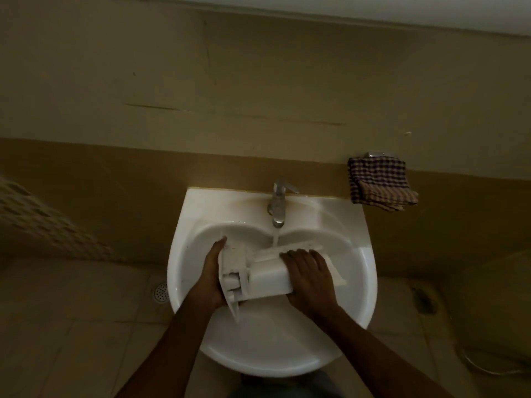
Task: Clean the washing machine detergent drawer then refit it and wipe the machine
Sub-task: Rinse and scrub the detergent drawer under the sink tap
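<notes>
The white plastic detergent drawer [260, 275] lies on its side over the basin of a white sink [356, 285]. My left hand [209, 275] grips its front panel end, fingers curled round the edge. My right hand [310, 278] wraps over the rear end of the drawer body. A thin stream of water [275, 237] runs from the chrome tap [278, 203] and falls just behind the drawer's upper edge.
A checked cloth [380, 183] hangs from a wall bracket right of the sink. The tan wall stands close behind. A round floor drain [161, 293] sits in the tiled floor at left. A pale hose [488, 366] lies on the floor at right.
</notes>
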